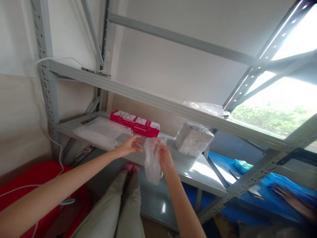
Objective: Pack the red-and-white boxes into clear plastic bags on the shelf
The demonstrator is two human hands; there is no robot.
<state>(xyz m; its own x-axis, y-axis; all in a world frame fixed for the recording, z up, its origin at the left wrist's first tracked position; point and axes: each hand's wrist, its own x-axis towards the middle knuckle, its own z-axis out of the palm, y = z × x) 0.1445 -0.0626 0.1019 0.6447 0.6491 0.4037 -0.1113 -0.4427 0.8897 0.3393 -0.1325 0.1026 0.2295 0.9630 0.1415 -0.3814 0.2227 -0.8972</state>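
A clear plastic bag point(151, 163) hangs from my right hand point(164, 154), whose fingers are closed on its upper part. My left hand point(130, 144) is just left of the bag, fingers curved and apart, with nothing visible in it. Behind my hands a row of red and white boxes point(135, 123) stands on the shelf. To their left lies a stack of flat clear bags point(102, 131), close to my left wrist. A plastic-wrapped block of pale boxes point(193, 138) sits on the shelf to the right of my right hand.
The grey metal rack has a higher shelf beam point(148, 96) above my hands, with a plastic package point(206, 108) on it. A red stool point(32, 181) and white cable are at left. Another person's blurred hand point(292, 198) is over a blue table point(262, 205) at right.
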